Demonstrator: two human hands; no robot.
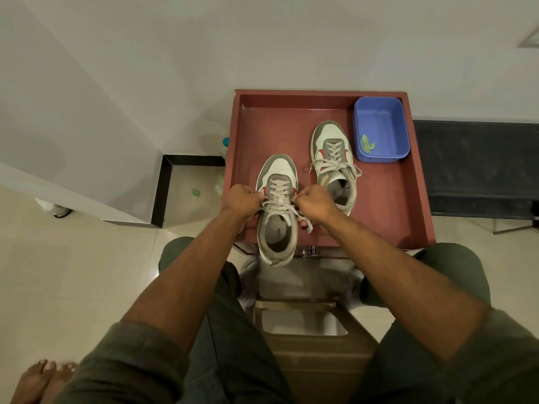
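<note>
Two grey-and-white sneakers with red accents stand on a reddish-brown tray table (pixel 390 199). The near sneaker (pixel 277 228) sits at the front edge, its heel hanging over the rim. My left hand (pixel 243 198) pinches its lace on the left side, and my right hand (pixel 313 204) pinches the lace on the right side; the lace (pixel 275 206) runs taut between them across the tongue. A loose lace end hangs below my right hand. The far sneaker (pixel 334 161) stands further back to the right, with its laces lying loose.
A blue plastic tub (pixel 380 128) with a green scrap inside sits at the tray's back right corner. A dark bench (pixel 478 167) lies to the right, a white wall behind. My knees flank a stool (pixel 303 322) below the tray. A bare foot (pixel 38 380) shows at bottom left.
</note>
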